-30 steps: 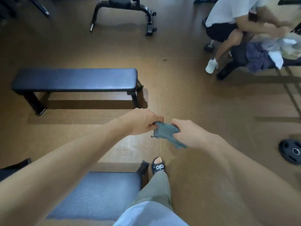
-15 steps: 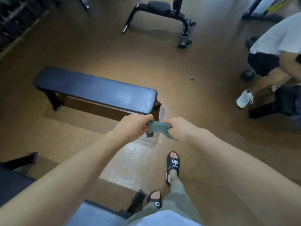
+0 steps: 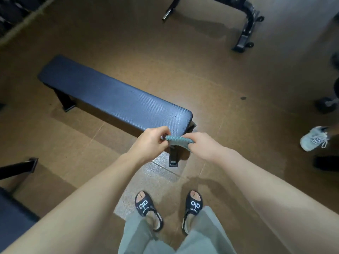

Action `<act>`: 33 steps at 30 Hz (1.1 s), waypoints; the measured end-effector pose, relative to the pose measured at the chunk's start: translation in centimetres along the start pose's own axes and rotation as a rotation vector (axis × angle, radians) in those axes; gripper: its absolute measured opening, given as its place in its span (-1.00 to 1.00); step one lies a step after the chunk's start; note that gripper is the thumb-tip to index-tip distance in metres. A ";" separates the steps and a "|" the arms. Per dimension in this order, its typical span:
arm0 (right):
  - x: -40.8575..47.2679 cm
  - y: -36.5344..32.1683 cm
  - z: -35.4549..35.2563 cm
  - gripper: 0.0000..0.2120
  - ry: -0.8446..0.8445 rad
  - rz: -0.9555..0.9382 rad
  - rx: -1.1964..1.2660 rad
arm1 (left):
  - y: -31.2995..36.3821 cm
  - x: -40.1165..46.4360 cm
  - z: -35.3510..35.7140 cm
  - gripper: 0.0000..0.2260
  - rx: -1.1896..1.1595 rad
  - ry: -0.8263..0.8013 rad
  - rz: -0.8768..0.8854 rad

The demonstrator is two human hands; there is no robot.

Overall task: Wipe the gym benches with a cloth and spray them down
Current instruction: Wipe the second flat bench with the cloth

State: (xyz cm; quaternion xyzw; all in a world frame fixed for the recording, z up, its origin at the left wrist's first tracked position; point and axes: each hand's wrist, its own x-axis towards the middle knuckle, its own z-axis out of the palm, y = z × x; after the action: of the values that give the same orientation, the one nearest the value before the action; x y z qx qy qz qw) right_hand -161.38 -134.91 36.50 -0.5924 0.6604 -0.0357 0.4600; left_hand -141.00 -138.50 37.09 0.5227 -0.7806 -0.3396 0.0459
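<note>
Head view. Both hands meet at frame centre, stretching a teal cloth (image 3: 177,141) between them. Left hand (image 3: 150,142): fingers curled, pinching the cloth's left end. Right hand (image 3: 203,146): fingers closed round its right end. Cloth held in the air, just in front of the near end of the dark blue bench (image 3: 113,99), which runs diagonally toward upper left. Brown floor (image 3: 220,85). Black sandals (image 3: 144,204) at bottom centre. Another bench frame (image 3: 245,28) upper right.
</note>
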 end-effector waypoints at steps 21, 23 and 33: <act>35.0 19.6 20.6 -0.40 0.476 -0.269 -0.611 | -32.9 22.9 25.3 -0.56 0.205 0.349 0.169; 37.0 19.2 21.2 -0.44 0.564 -0.294 -0.642 | -34.0 25.0 25.5 -0.60 0.216 0.506 0.216; 38.6 17.7 21.9 -0.46 0.587 -0.192 -0.668 | -35.0 28.2 25.6 -0.71 0.265 0.636 0.171</act>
State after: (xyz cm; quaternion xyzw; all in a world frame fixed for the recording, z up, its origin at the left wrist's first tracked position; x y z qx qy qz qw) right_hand -155.63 -150.28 -8.42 -0.7317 0.6803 -0.0298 0.0315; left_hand -137.14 -157.87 -10.70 0.5363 -0.8056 -0.0506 0.2467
